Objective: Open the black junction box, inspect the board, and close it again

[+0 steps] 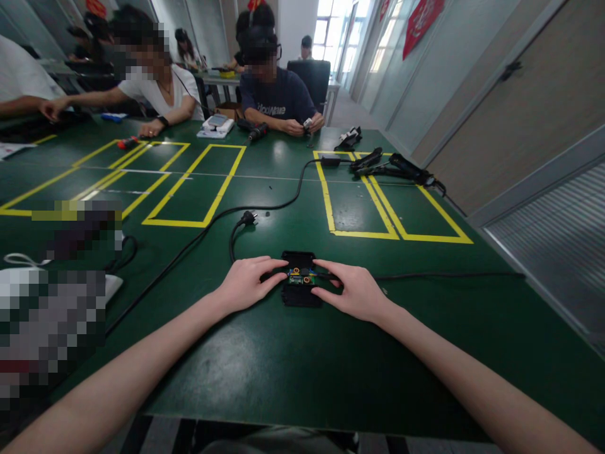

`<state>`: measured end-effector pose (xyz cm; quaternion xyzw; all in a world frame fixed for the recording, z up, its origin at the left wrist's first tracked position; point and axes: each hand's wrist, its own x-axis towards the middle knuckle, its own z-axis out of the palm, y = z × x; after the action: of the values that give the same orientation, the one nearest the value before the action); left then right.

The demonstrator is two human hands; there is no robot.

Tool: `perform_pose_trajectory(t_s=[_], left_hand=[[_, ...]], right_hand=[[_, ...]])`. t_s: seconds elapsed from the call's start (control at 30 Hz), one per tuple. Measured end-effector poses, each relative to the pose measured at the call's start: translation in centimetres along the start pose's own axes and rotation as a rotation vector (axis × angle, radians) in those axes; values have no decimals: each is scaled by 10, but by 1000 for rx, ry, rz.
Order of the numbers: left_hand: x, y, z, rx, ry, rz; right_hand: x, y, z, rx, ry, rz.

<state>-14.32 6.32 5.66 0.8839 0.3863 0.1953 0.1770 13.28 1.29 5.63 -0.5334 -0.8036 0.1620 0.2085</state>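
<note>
A small black box point(300, 294) with an exposed circuit board point(300, 275) lies on the green table point(283, 366) in front of me. My left hand point(246, 282) rests at its left side, fingers pinched against the box edge. My right hand point(352, 289) holds its right side, fingers curled round the edge, thumb near the board. A black cable point(449, 275) runs from the box to the right.
A black power cord with plug point(247, 219) lies beyond the box. Yellow tape rectangles point(193, 186) mark the table. Black tools point(392, 165) lie at the far right. Two people sit across the table; a screwdriver point(258, 132) lies near them. A blurred area is at the left.
</note>
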Motion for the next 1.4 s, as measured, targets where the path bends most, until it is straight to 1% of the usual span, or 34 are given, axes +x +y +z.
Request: perform_pose_trajectory(t_s=[0.27,0.43,0.57,0.7,1.2,1.4], left_hand=[[2,-6,-1,-3,16,-9],[1,-7,-2,1,1,-28],[-1,-9,-6,2,-17,0],[-2,-12,-8,-6,-46,24],[4,-12,-9,-16,-41,13],[4,-13,-8,-30,-14,26]], right_hand=[[-1,8,-3,-19,18,-30],[-2,10,-5,21,-10,-69],[-1,13,-6,17,-38,-94],[-1,16,-6,12,-39,-113],[3,16,-3,-54,-28,-71],[4,16,-2,-80,-17,-67]])
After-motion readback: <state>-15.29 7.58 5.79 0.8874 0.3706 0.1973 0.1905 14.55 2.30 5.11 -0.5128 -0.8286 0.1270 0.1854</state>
